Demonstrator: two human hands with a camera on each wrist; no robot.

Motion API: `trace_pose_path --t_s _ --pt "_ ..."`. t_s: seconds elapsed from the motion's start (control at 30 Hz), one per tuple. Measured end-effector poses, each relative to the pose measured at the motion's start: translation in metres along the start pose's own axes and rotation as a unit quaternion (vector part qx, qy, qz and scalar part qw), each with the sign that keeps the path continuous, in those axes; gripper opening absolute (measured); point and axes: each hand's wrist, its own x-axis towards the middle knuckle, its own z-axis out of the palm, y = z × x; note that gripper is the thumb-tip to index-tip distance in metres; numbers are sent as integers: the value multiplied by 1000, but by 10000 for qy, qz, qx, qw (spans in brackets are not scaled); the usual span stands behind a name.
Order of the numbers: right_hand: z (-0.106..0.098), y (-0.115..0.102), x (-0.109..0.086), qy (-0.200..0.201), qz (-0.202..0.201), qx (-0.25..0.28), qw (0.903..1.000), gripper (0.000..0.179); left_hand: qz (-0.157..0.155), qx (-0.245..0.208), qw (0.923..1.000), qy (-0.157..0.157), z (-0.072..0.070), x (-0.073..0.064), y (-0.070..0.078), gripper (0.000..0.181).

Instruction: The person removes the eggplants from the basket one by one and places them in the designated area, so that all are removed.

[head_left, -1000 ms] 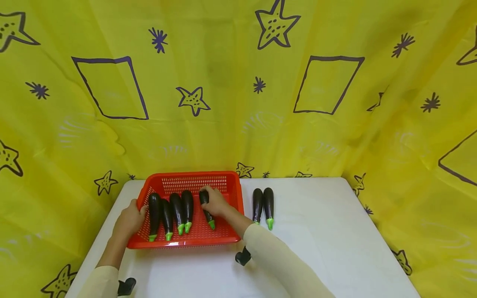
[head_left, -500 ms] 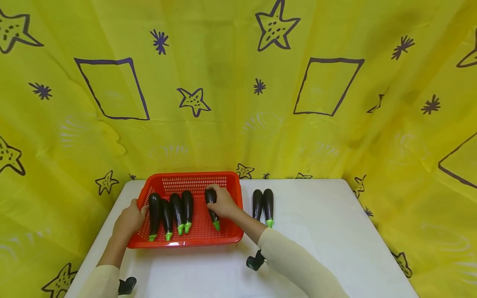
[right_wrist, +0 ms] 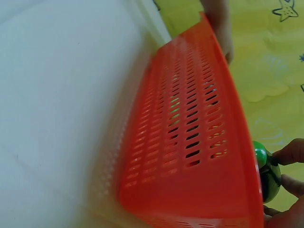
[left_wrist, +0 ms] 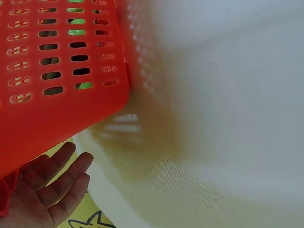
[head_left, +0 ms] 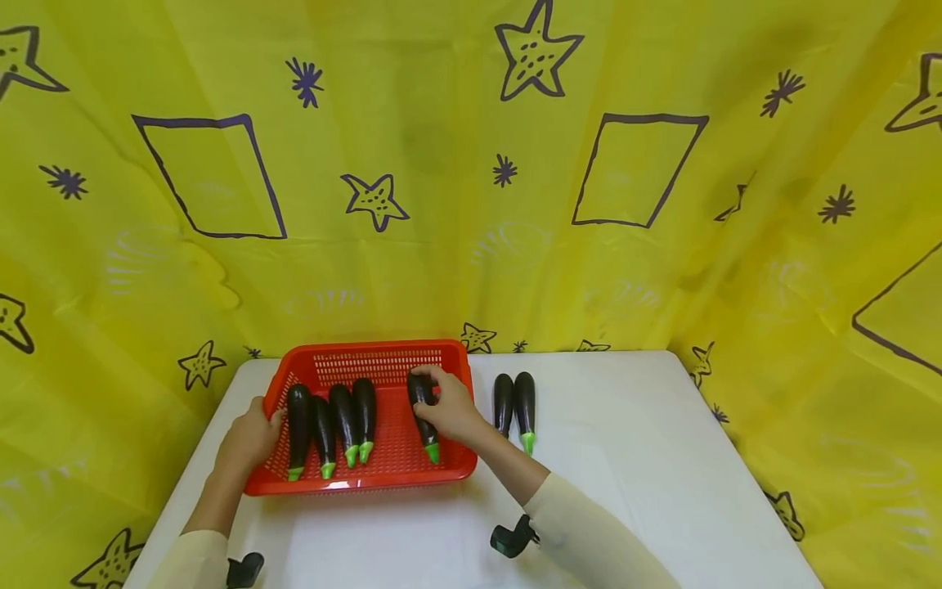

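Note:
A red perforated plastic basket (head_left: 393, 438) stands at the left of the white table. My left hand (head_left: 248, 438) holds its left rim, thumb over the edge; in the left wrist view that hand's fingers (left_wrist: 64, 185) lie outside the basket wall. My right hand (head_left: 452, 409) grips an eggplant (head_left: 424, 417) at the basket's right end, its green stem toward me. The same eggplant (right_wrist: 270, 178) shows behind the rim in the right wrist view. Several more eggplants (head_left: 364, 409) lie side by side in the basket's left half, green stems toward me.
Two eggplants (head_left: 525, 405) lie close together on the white table (head_left: 625, 458), just right of the basket. Yellow curtains (head_left: 441, 270) with dark star drawings hang behind the table and along both sides.
My right hand has moved to the right inside the basket, carrying the eggplant away from the others. The left hand stays at the left rim.

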Motion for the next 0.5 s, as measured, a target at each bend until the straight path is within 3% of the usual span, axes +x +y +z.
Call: trace_pose_path --t_s 0.2,0.5 --pt "-10 -3 -13 67 123 444 9989 52 7 -22 10000 -17 1 1 3 45" --pt "-20 0 -33 138 167 663 9976 54 -31 -12 10000 -54 1 3 5 42"
